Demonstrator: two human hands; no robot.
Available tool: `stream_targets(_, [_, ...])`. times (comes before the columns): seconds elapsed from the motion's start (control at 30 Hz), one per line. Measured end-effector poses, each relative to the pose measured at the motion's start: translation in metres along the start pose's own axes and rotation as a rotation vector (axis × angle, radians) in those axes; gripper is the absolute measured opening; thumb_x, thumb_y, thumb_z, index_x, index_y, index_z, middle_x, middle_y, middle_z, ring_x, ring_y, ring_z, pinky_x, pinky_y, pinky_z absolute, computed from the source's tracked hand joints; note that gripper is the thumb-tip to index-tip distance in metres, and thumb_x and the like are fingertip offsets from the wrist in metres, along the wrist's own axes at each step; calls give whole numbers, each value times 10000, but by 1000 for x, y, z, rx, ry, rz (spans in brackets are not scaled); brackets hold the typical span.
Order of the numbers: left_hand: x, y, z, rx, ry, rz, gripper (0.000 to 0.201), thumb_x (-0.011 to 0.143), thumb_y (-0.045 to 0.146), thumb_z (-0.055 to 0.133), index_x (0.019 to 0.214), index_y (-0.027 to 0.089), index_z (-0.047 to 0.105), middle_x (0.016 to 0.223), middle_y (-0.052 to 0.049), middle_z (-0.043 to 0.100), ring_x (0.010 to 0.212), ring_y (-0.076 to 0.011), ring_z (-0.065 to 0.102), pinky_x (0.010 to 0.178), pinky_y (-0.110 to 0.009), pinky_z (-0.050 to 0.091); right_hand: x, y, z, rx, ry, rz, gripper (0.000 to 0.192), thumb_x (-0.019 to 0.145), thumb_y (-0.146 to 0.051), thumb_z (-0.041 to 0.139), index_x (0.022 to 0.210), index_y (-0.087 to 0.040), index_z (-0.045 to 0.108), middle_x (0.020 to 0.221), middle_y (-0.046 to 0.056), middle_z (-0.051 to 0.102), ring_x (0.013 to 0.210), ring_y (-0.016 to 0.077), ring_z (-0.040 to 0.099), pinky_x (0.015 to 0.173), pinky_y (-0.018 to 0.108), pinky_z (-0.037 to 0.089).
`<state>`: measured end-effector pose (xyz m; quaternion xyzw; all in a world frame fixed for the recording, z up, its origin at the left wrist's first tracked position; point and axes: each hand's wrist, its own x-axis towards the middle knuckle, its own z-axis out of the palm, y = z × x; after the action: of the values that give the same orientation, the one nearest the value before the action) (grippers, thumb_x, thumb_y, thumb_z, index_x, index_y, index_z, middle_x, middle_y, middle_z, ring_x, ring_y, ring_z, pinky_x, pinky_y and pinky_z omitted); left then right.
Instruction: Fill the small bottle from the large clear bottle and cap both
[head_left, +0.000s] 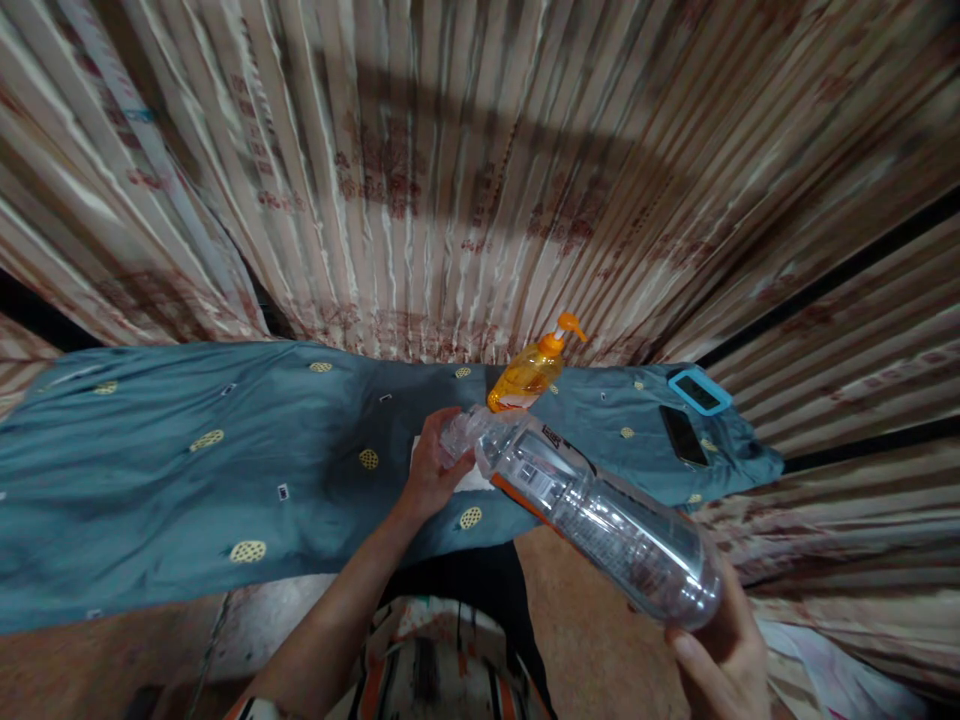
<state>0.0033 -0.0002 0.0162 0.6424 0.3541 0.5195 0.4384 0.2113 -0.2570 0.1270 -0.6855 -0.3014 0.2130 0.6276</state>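
Observation:
A large clear plastic bottle (600, 510) with a printed label is held tilted, its neck to the upper left and its base to the lower right. My left hand (435, 460) is closed around its clear top end, the fingers wrapped there. At the base, my right hand (724, 640) grips the bottle with the thumb at the near side. No liquid shows inside it. Just behind the bottle's neck stands a pump bottle (525, 375) of orange-yellow liquid with an orange pump head. A white paper-like piece (472, 478) lies under my left hand, partly hidden.
A blue-green cloth (150, 480) with yellow pineapple prints covers the long table. On its right end lie a dark phone (682, 436) and a light-blue-framed device (701, 391). Pleated patterned curtains (420, 220) hang behind and to the right. Brown floor (577, 620) shows below.

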Motion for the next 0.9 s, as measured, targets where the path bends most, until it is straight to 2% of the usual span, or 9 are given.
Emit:
stream_targets(0.17, [0, 0, 0, 3, 3, 5, 680, 878, 622, 784, 1390, 220, 585, 1358, -149, 689, 1258, -343, 682, 1112, -521, 542, 3, 8, -6, -2, -24, -4, 981, 745, -648, 926, 1569, -256, 563, 1569, 175, 656, 1494, 447, 551, 1048, 481, 548])
stream_targets(0.3, [0, 0, 1, -6, 5, -14, 675, 868, 596, 806, 1390, 230, 584, 1375, -144, 688, 1274, -336, 678, 1129, -513, 532, 3, 11, -9, -28, -46, -41, 948, 804, -646, 888, 1587, -241, 539, 1561, 169, 659, 1473, 424, 582, 1031, 457, 560])
stream_targets(0.5, [0, 1, 1, -25, 12, -27, 662, 857, 594, 813, 1373, 241, 596, 1348, -128, 689, 1250, -329, 676, 1122, -506, 528, 0, 8, -7, -18, -43, -37, 892, 841, -595, 874, 1593, -256, 535, 1596, 130, 639, 1509, 386, 559, 1065, 414, 550])
stream_targets(0.67, [-1, 2, 1, -30, 14, -34, 671, 852, 594, 822, 1376, 241, 596, 1349, -125, 689, 1253, -329, 675, 1122, -500, 530, 0, 10, -10, -53, -56, -38, 847, 878, -592, 839, 1588, -245, 536, 1611, 147, 623, 1526, 407, 543, 1071, 455, 566])
stream_targets(0.9, [0, 4, 0, -26, 2, -15, 665, 868, 597, 806, 1381, 229, 599, 1350, -142, 686, 1267, -342, 677, 1122, -515, 540, -3, 5, -5, -18, -30, -3, 912, 811, -601, 890, 1578, -250, 543, 1651, 163, 586, 1582, 463, 464, 1131, 539, 536])
